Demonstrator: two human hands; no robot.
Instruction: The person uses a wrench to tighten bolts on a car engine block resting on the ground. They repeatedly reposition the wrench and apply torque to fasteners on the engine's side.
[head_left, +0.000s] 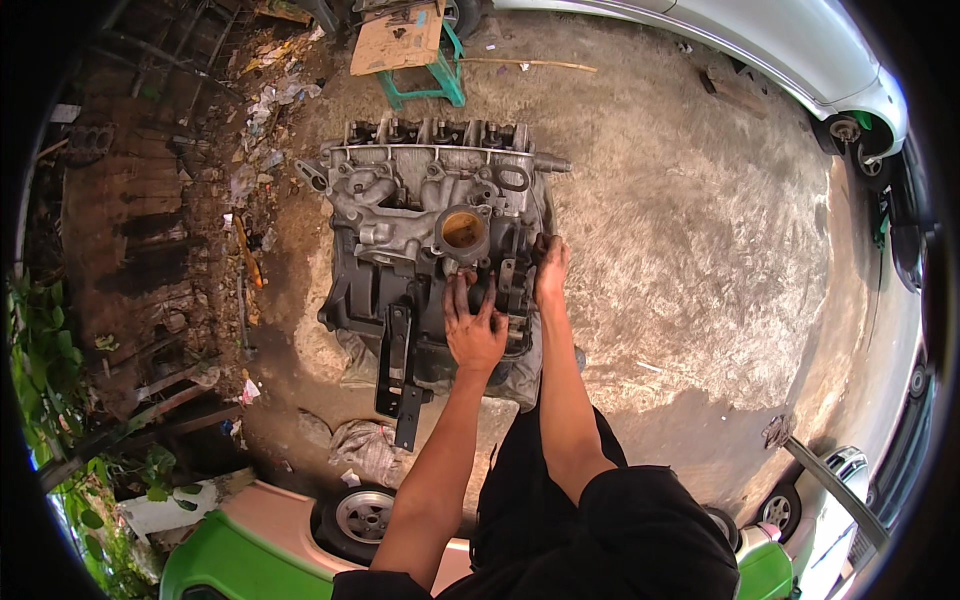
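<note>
A greasy car engine (375,285) sits on the ground in front of me, its valve gear (440,133) exposed along the far side. On its upper face is a round metal opening (464,231) with a yellow-brown inside. My left hand (473,325) rests just below this opening, fingers spread and blackened, their tips against the engine. At the engine's right edge, my right hand (550,272) has its dirty fingers curled in; what they grip is hidden. A black metal bracket (398,360) juts from the near side, left of my left hand.
Crumpled sacking (368,452) lies behind the engine's near left side. A green stool (425,82) with a cardboard top (397,40) stands beyond the engine. A silver car (770,45) is at the far right; a green and pink vehicle (270,540) is close at lower left. Litter (270,110) lines the left.
</note>
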